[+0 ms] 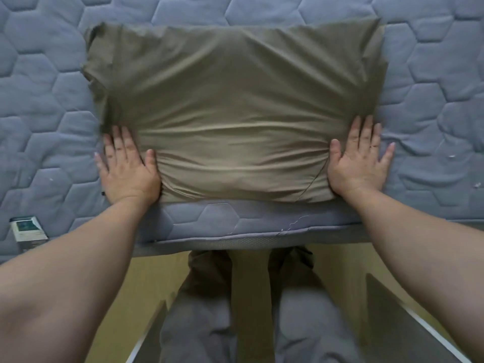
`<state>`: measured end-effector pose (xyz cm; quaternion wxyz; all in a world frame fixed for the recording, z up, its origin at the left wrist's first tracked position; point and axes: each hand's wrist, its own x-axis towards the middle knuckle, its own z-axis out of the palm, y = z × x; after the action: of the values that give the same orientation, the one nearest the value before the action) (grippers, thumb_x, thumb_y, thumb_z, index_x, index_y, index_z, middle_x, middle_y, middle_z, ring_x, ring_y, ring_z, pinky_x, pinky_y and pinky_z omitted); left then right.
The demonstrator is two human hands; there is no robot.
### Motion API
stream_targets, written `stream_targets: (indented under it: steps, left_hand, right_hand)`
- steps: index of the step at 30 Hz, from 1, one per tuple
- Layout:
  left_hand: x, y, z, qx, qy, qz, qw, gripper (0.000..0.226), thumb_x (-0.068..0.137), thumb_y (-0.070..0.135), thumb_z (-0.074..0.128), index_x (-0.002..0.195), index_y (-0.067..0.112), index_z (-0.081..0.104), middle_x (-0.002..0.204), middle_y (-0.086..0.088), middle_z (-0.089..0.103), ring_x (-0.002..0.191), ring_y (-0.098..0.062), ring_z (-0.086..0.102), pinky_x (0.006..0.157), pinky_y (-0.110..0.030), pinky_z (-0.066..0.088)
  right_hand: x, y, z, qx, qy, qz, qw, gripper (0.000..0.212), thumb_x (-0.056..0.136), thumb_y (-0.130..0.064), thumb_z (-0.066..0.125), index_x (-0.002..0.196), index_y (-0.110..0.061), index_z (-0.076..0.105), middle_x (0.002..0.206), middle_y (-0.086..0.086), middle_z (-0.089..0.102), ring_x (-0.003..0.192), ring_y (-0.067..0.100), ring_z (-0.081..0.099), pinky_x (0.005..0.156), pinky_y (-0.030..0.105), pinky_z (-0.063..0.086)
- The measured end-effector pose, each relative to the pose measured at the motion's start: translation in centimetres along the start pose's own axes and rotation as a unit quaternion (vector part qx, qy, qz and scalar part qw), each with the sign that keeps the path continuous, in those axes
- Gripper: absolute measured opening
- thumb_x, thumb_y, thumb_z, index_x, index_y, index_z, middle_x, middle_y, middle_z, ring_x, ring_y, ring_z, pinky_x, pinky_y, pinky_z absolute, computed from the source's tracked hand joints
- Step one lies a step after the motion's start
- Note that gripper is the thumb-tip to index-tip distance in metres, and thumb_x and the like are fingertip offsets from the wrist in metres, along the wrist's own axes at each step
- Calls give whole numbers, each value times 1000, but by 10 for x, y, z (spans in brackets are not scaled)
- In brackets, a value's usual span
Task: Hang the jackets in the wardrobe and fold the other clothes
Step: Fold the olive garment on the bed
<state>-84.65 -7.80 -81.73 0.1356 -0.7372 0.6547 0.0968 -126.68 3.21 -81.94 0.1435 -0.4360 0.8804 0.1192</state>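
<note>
Lying folded into a wide rectangle, an olive-green garment is occupying the centre of view on a grey quilted mattress, its near hem sitting just short of the mattress edge at 6 o'clock. Cloth is bunching at its 10 o'clock corner. The left hand is pressing flat at the garment's 8 o'clock corner, fingers straight and spread, thumb on the cloth, gripping nothing. The right hand is doing likewise at the 4 o'clock corner, palm down, fingers extended. Creases are running across the cloth between the hands. A small box is sitting on the mattress at 8 o'clock, well apart from the garment. Grey trousers are showing at 6 o'clock over a yellowish floor.
</note>
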Motion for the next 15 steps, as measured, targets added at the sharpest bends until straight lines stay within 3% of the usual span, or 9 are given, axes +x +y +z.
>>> stream_targets:
  steps: [4,7,11,15]
  left_hand:
    - [0,6,-8,3,-24,-49,999,75,103,53,18,162,8,3,171,-7,0,157,-25,-2,125,-53,2]
    - [0,23,-23,3,-3,-63,998,73,104,44,29,161,5,7,170,-11,3,157,-27,1,125,-56,-1]
    - [25,51,-54,-19,52,19,998,73,102,38,38,161,4,10,169,-14,7,157,-28,6,125,-53,1]
    - [77,74,-90,-23,89,97,991,72,99,27,43,161,7,12,170,-12,8,157,-28,6,125,-49,4]
  right_hand:
    - [3,1,-6,-6,-34,-5,999,74,100,-58,7,163,-19,-1,171,-1,-4,156,19,-6,124,56,-4]
    - [0,-10,-17,15,-19,2,1000,72,103,-49,26,162,-13,8,170,7,2,157,25,0,124,57,0]
    - [22,-38,-54,26,28,-34,999,90,88,-29,52,161,-7,4,169,16,1,157,29,0,124,54,1]
    - [76,-64,-98,3,42,-86,995,89,89,-21,50,162,-11,0,170,12,-3,157,27,-2,125,50,4]
